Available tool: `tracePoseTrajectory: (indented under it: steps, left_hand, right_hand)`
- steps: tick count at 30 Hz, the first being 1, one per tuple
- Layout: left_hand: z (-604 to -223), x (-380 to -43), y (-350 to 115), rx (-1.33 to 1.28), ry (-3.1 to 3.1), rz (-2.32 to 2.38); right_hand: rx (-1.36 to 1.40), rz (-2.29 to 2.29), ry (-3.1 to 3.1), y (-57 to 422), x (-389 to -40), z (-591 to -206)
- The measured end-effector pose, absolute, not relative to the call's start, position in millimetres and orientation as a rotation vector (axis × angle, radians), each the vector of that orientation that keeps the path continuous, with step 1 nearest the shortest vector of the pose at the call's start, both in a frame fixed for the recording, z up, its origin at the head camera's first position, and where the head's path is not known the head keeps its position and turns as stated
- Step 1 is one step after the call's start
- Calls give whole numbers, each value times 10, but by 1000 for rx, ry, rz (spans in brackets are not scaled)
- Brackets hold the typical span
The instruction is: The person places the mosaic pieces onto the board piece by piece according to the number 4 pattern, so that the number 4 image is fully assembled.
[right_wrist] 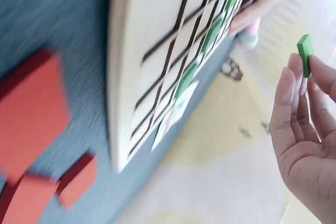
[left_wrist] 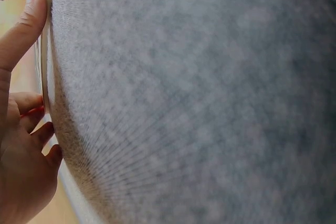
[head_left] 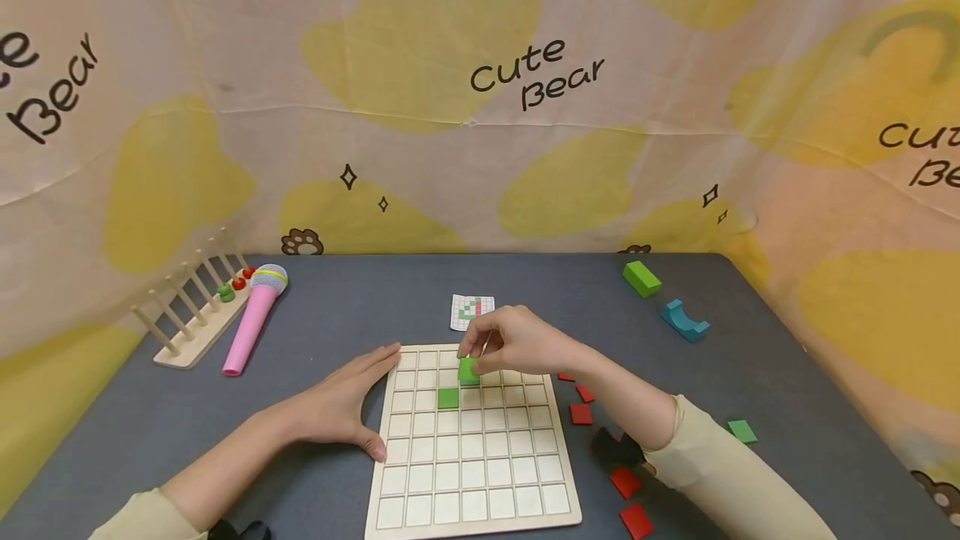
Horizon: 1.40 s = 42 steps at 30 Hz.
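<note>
A square wooden grid board (head_left: 472, 473) with pale cells lies on the dark table. My left hand (head_left: 337, 398) rests along its left edge, fingers fairly straight and thumb apart, touching the side. In the head view, my right hand (head_left: 517, 340) is over the board's far part, pinching a green tile (head_left: 468, 371) between thumb and fingers. The right wrist view shows this held green tile (right_wrist: 304, 55) on edge in the fingertips. Another green tile (head_left: 447, 397) sits in a cell; the right wrist view shows more green on the board. The right hand hides some far cells.
A small pattern card (head_left: 462, 311) lies beyond the board. Several red tiles (head_left: 581, 413) and a green tile (head_left: 742, 431) lie to the right. Far right are a green block (head_left: 642, 278) and blue arch (head_left: 684, 321); left, a pink microphone (head_left: 252, 323) and pegged stand (head_left: 191, 344).
</note>
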<state>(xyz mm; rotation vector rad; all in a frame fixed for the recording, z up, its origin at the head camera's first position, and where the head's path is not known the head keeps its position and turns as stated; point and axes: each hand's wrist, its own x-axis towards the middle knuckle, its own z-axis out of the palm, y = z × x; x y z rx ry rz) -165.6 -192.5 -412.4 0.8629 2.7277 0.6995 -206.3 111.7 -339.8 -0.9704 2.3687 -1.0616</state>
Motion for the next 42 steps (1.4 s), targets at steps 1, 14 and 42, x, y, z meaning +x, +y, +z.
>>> tracePoseTrajectory:
  steps: [1, 14, 42]
  left_hand:
    - [-4124, -1657, -1924, 863, 2726, 704]
    - [-4097, -1637, -1930, 902, 2747, 699]
    - [-4083, -1642, -1921, 846, 2693, 719]
  right_hand:
    - [-964, -1055, 2373, 1069, -2048, -3405]
    - [-1025, -996, 2382, 612, -1922, -3456]
    - [-1041, -726, 2457, 383, -1836, -3688]
